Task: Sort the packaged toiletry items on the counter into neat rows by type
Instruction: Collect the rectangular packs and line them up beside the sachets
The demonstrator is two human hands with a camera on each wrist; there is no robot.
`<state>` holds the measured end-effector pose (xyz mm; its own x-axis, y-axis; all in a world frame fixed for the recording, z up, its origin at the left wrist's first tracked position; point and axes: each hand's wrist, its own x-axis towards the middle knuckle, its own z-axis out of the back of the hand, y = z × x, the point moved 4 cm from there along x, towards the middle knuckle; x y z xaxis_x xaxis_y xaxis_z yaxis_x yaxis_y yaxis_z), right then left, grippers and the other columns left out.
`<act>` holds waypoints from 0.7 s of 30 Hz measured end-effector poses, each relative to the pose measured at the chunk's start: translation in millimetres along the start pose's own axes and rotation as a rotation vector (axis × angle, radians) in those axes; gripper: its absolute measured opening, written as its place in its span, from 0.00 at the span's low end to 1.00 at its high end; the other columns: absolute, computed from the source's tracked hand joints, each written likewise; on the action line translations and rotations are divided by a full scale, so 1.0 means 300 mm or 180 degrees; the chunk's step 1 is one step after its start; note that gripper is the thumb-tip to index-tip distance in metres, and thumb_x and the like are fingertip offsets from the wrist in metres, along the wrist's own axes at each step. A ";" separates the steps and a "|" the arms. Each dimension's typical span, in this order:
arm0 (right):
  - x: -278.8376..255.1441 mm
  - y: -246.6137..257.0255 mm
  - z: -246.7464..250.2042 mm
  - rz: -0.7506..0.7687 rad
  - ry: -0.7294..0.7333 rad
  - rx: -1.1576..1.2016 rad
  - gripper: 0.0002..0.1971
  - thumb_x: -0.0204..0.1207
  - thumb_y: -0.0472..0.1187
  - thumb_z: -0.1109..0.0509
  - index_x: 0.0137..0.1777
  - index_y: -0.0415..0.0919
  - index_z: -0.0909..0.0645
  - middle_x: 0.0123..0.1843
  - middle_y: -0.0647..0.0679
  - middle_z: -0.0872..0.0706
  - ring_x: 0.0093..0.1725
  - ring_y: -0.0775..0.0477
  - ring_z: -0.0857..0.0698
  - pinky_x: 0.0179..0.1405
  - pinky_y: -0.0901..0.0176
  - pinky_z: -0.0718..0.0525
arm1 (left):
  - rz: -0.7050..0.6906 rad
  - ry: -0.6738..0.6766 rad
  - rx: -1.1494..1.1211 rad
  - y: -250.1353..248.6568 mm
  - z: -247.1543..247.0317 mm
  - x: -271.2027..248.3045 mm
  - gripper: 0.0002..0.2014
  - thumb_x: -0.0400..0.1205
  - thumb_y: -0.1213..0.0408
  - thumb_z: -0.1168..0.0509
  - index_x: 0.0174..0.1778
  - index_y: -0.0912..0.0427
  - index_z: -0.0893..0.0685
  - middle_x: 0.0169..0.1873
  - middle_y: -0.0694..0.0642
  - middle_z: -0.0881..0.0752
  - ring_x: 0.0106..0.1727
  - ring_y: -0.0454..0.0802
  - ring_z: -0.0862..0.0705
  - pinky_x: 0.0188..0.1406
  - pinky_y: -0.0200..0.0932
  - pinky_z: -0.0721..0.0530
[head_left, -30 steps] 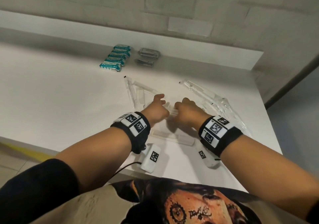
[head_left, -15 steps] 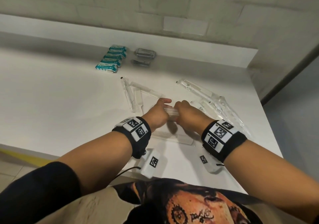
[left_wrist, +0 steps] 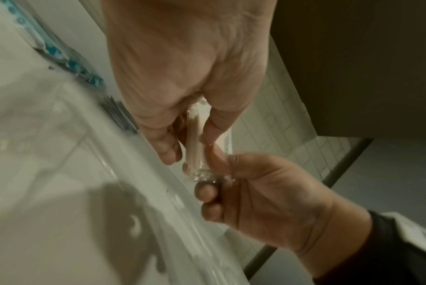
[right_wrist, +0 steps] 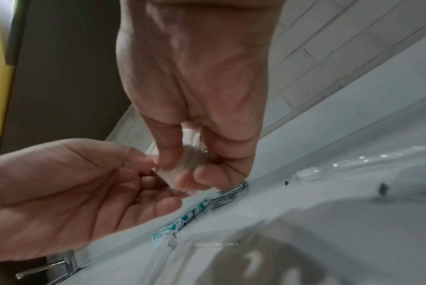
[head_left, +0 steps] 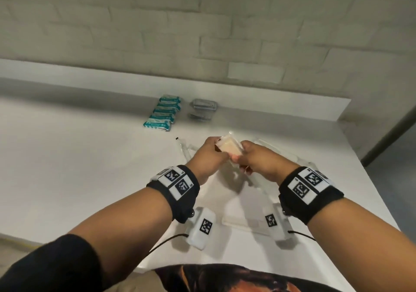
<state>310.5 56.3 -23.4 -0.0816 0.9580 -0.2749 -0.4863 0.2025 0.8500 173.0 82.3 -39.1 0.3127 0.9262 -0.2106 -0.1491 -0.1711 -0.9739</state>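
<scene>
Seen from the head camera, both hands are raised above a smooth white counter [head_left: 67, 156]. Between them they hold a small clear plastic packet of pale, cream-coloured sticks [head_left: 229, 146]. The left hand [head_left: 208, 156] grips one end and the right hand [head_left: 258, 160] the other.

The left wrist camera shows what the head view hides: the left thumb and fingertips [left_wrist: 168, 146] pinch the packet's [left_wrist: 195, 138] sides, while the right hand [left_wrist: 260, 192] pinches its crinkled lower seam. From the right wrist camera, the right fingers [right_wrist: 168, 152] curl tightly around the packet [right_wrist: 180, 165], and the left hand [right_wrist: 85, 185] lies palm-up with loosely curled fingers touching it.

At the back of the counter, a neat row of teal-and-white wrapped packets [head_left: 163, 114] sits just beside two grey foil-like packets [head_left: 203, 109]. Long clear-wrapped items [head_left: 184, 151] lie under the hands, and a flat pale comb-like packet [head_left: 245, 220] lies nearer the person; detail is blurred.

Half a second ago the hands were low, picking at the counter surface; now the packet is lifted clear of it.
</scene>
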 end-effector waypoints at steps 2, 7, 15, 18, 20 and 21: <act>0.059 0.041 -0.025 -0.0026 -0.0007 0.0179 0.14 0.79 0.43 0.30 0.61 0.38 0.22 0.51 0.42 0.12 0.46 0.47 0.15 0.42 0.58 0.21 | 0.0047 -0.0044 0.0002 -0.027 0.076 0.041 0.27 0.73 0.72 0.31 0.67 0.58 0.30 0.56 0.66 0.16 0.58 0.63 0.14 0.62 0.62 0.17; 0.250 0.149 -0.093 -0.0071 -0.0533 0.0528 0.06 0.79 0.37 0.32 0.52 0.41 0.15 0.42 0.48 0.12 0.38 0.52 0.17 0.33 0.66 0.21 | 0.0070 0.0118 0.0347 -0.084 0.264 0.175 0.18 0.76 0.77 0.31 0.57 0.59 0.26 0.46 0.68 0.14 0.45 0.62 0.15 0.58 0.60 0.17; 0.567 0.174 -0.160 -0.0761 -0.0973 0.1269 0.04 0.76 0.31 0.28 0.40 0.36 0.18 0.33 0.44 0.17 0.28 0.49 0.18 0.21 0.64 0.21 | 0.0046 0.0122 0.1239 -0.062 0.446 0.508 0.07 0.76 0.70 0.28 0.39 0.52 0.15 0.45 0.65 0.10 0.50 0.66 0.11 0.54 0.61 0.13; 0.629 0.144 -0.171 -0.1063 -0.1022 0.0947 0.06 0.74 0.34 0.27 0.36 0.37 0.19 0.32 0.44 0.18 0.29 0.46 0.18 0.24 0.60 0.21 | 0.0168 0.0286 0.1436 -0.029 0.443 0.569 0.03 0.74 0.67 0.29 0.41 0.58 0.15 0.42 0.62 0.11 0.46 0.61 0.11 0.51 0.56 0.11; 0.651 0.131 -0.171 -0.1240 -0.1024 0.0769 0.06 0.73 0.36 0.28 0.36 0.36 0.19 0.31 0.43 0.18 0.27 0.45 0.19 0.24 0.59 0.21 | 0.0174 0.0361 0.1857 -0.018 0.433 0.594 0.04 0.74 0.64 0.30 0.37 0.60 0.15 0.36 0.60 0.12 0.40 0.56 0.13 0.42 0.46 0.13; 0.661 0.122 -0.168 -0.1323 -0.1005 0.0717 0.06 0.73 0.36 0.29 0.36 0.36 0.19 0.30 0.43 0.18 0.27 0.44 0.19 0.26 0.59 0.20 | 0.0175 0.0382 0.2084 -0.015 0.428 0.600 0.06 0.75 0.62 0.30 0.37 0.61 0.14 0.36 0.60 0.12 0.39 0.56 0.13 0.43 0.46 0.14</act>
<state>232.6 243.3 -69.5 0.3579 0.7957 -0.4886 -0.2217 0.5807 0.7834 109.4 292.9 -61.7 0.3851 0.8717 -0.3032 -0.6947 0.0575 -0.7170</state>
